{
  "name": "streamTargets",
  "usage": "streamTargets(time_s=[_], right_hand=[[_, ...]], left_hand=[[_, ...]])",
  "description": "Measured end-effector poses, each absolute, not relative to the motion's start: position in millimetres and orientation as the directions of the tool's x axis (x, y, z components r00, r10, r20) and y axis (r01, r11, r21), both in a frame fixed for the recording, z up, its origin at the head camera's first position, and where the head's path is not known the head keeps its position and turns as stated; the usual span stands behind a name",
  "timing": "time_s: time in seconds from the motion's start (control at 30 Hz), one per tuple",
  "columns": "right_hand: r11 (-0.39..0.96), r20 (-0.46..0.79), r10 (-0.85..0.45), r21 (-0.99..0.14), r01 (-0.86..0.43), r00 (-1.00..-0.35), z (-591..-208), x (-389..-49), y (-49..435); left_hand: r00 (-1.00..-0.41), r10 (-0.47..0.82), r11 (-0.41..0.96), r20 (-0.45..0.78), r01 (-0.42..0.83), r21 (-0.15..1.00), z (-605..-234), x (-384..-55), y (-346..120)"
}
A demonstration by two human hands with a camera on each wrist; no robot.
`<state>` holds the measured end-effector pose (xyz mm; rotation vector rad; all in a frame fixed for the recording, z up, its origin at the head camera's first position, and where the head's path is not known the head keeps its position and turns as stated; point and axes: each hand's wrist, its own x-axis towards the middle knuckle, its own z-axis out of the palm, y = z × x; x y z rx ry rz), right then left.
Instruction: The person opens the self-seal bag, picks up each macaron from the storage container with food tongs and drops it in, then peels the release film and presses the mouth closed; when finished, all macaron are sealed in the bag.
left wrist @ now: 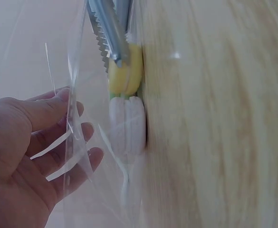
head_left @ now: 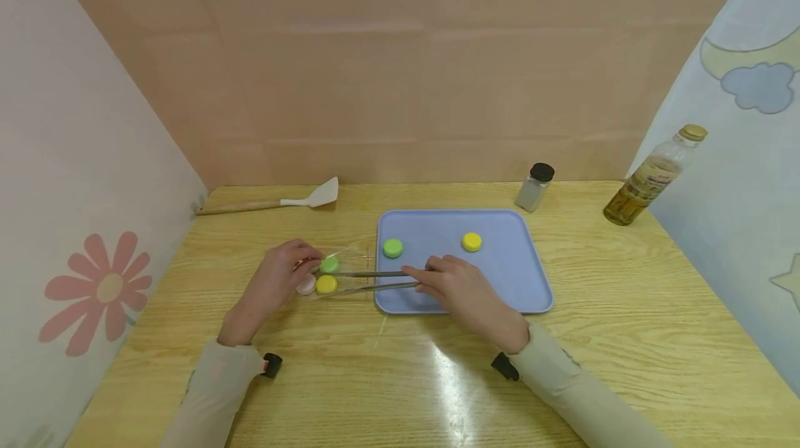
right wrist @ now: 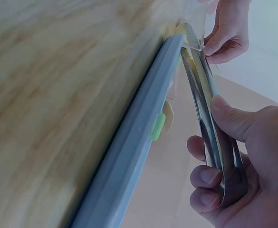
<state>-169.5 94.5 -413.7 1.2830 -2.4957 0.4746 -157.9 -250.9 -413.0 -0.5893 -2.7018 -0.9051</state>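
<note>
My left hand [head_left: 281,278] pinches the edge of a clear plastic bag [left wrist: 93,166] between thumb and fingers. Inside lie a green macaron [head_left: 329,264], a yellow macaron [head_left: 326,285] and a pale pink one [head_left: 305,285]. My right hand [head_left: 465,292] grips metal tongs [right wrist: 199,102], thumb on one arm and fingers curled round the other. Pointing left over the tray's edge, the tongs reach into the bag, arms apart. Seen from the left wrist, their toothed tips overlap the yellow macaron.
A blue tray [head_left: 500,281] holds a second green macaron [head_left: 392,248] and a second yellow one [head_left: 471,242]. Behind it stands a black-capped jar [head_left: 533,189], with an oil bottle [head_left: 644,184] farther right. A wooden-handled spatula [head_left: 321,194] lies at the back left by the wall.
</note>
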Motion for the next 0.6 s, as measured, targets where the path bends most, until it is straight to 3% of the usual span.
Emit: streamTargets(time_s=[0.6], right_hand=[[0.572,0.491,-0.665,-0.15,-0.807,-0.563,-403.3,-163.6,123.6]], left_hand=[[-0.893,0.293,0.732,0.342,0.44,0.52,-413.1,-157.8,-251.7]])
